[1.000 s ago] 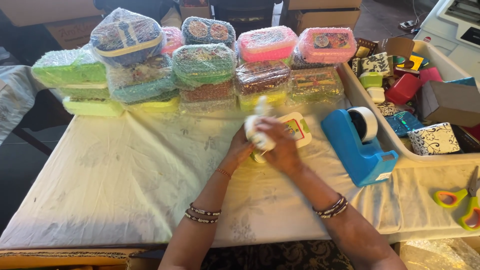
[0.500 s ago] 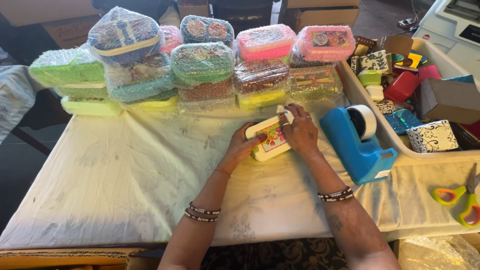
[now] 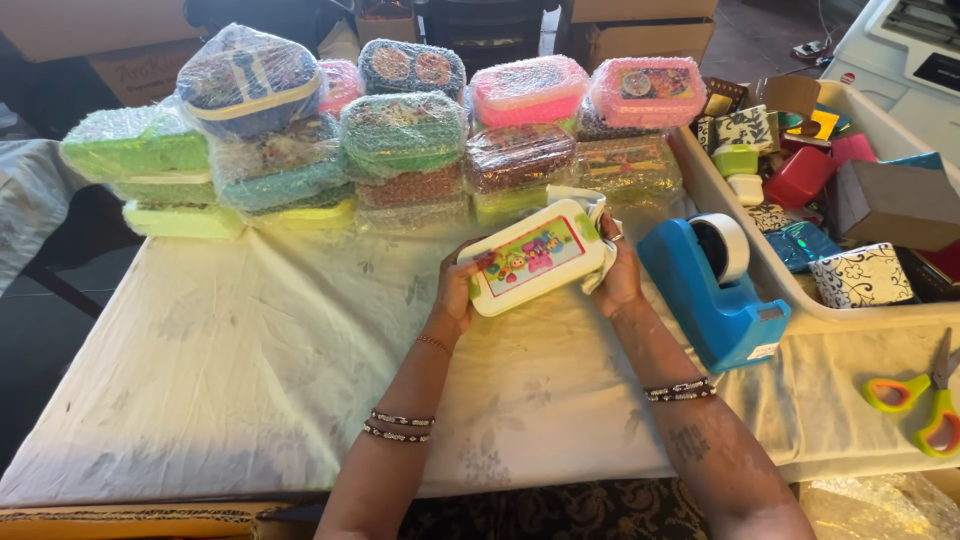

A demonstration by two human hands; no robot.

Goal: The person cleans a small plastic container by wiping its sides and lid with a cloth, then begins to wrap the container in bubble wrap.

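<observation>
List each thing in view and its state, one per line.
Lunch box: closed, tilted, lifted off the table, held at both ends.
Left hand: gripping the box's left end.
Right hand: gripping the right end, with a white cloth.
Stacked boxes: bubble-wrapped, piled.
Tape dispenser: upright, roll loaded.
Scissors: lying flat; blades cut off by the frame.
Bin: full of small boxes.
</observation>
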